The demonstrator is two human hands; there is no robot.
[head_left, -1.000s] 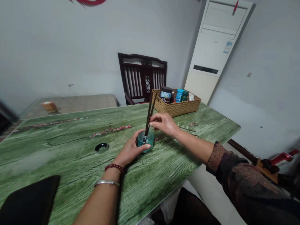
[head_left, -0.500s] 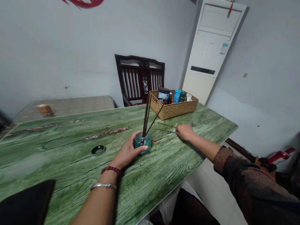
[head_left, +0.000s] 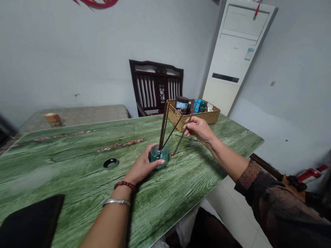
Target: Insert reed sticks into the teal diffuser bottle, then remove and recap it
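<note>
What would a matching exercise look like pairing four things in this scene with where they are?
Things:
1. Teal glass jar
2. Woven straw basket
3. Dark wooden slat-back chair
4. Thin dark stick

Places:
A. Pinched in the right hand
B. On the far edge of the green wood-grain table, holding bottles
C. Gripped by the left hand
D. Behind the table

Pairs: 1C, 2B, 3D, 4A

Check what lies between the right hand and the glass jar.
The head view shows a dark stick pinched in the right hand, slanting down beside the jar, and a second dark stick leaning out of the jar.
</note>
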